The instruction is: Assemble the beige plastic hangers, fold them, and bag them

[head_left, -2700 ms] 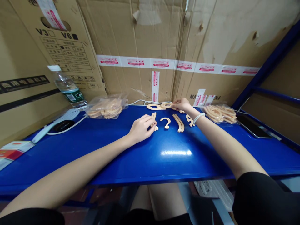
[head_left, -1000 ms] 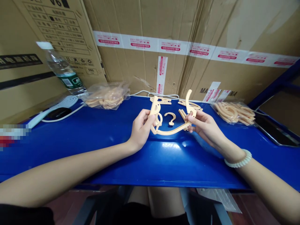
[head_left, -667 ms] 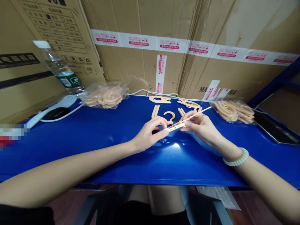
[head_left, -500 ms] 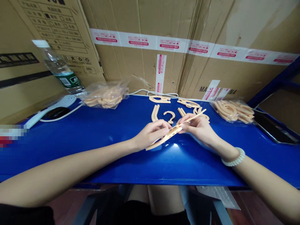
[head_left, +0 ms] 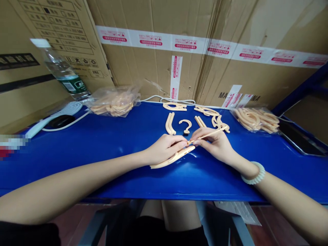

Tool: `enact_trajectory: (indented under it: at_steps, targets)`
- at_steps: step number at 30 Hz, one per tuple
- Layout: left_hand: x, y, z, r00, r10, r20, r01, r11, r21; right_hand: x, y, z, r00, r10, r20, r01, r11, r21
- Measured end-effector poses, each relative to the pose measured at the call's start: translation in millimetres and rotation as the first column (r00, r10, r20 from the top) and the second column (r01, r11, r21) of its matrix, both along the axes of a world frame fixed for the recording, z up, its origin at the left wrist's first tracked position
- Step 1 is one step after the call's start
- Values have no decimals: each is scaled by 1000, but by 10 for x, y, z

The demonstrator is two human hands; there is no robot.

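Note:
My left hand [head_left: 166, 149] is closed around a peach plastic hanger arm [head_left: 172, 161], a curved piece with small slots that slants down to the left. My right hand [head_left: 216, 145] pinches a second, thin hanger arm [head_left: 214, 132], which points up to the right. The two pieces come together between my fingertips; whether they are joined is hidden. Just beyond my hands on the blue table [head_left: 128, 136] lie a hanger hook [head_left: 188, 125], a pair of curved arms [head_left: 169, 123], some straight pieces [head_left: 200, 121] and a few loose curved parts [head_left: 219, 122].
Bagged hanger parts lie at the left [head_left: 115, 102] and the right [head_left: 256, 120]. A water bottle [head_left: 68, 77], a hairbrush [head_left: 56, 116] and a black mouse [head_left: 61, 121] are at the left. A phone [head_left: 302, 138] rests at the right. Cardboard boxes [head_left: 153, 75] stand behind, with a white cable [head_left: 176, 100] before them.
The left hanger arm has swung lower and to the left with my left hand. My right hand's piece has tilted flatter. Both hands keep their hold, and the view has shifted slightly.

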State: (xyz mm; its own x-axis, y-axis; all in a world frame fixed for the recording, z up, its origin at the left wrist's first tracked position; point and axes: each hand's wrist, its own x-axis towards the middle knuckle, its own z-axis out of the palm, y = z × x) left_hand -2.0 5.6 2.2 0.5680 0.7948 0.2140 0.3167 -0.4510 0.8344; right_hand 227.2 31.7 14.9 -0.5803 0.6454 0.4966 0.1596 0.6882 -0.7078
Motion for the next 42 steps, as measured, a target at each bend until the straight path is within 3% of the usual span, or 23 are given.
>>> enact_trajectory:
  at_steps: [5,8,14,20,22,25,28,30,32,35,38,42]
  targets:
    - [24,-13,24,998,9,-61,-4,996,84,12,-14,35,996,64,67,-82,947,311]
    - [36,-7,32,996,-15,-84,26,991,131,20,-32,46,989,63,131,-114,897,428]
    - [40,25,24,995,-22,-101,39,986,163,48,-28,11,988,35,152,-110,850,515]
    - [46,47,25,996,-46,-75,52,995,80,23,-53,82,970,59,235,-180,824,537]
    - [42,66,19,999,-30,-44,31,999,33,30,-48,153,983,47,179,-137,835,533]
    - [30,119,-28,993,-35,115,57,979,-195,164,58,285,987,-157,17,133,886,444]
    - [22,183,-94,936,-29,350,189,881,-433,460,282,412,896,-442,44,417,871,260]
    - [20,209,-114,896,-8,443,251,834,-491,674,439,475,806,-555,206,517,829,211]
    - [18,212,-107,873,12,487,270,820,-505,835,558,509,681,-590,433,554,803,222]
    - [14,187,-62,858,52,511,242,837,-492,935,653,495,526,-600,603,599,764,239]
    - [10,155,-15,845,118,522,193,843,-503,921,688,428,462,-585,667,628,747,220]
    - [12,132,21,841,214,496,138,804,-579,866,703,352,420,-569,706,671,719,180]
